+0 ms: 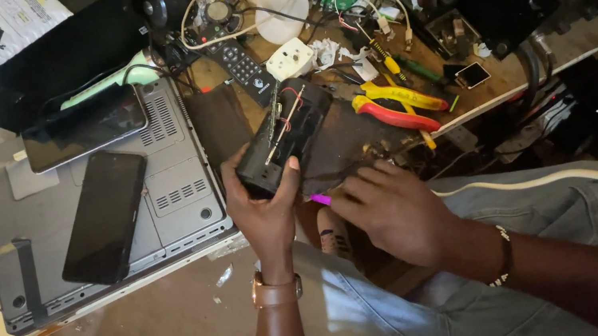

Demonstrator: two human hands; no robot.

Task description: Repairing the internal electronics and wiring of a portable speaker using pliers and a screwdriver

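An opened black plastic device with red wires and a circuit board showing inside [285, 134] sits tilted at the near edge of the cluttered bench [533, 68], clamped in the left hand [266, 210]. The right hand [395, 208], just right of it, pinches a small purple-handled tool [320, 199]. Red-and-yellow pliers [395, 105] lie farther right; an upturned grey laptop [173, 189] carrying two black phones [104, 215] lies left.

- Left hand [264, 213] grips an opened black device casing [286, 136] with wires showing.
- Right hand [395, 208] rests beside it, fingers curled.
- Red-and-yellow pliers [395, 105] lie just beyond.
- Two phones [105, 217] lie on an upturned laptop [181, 188].
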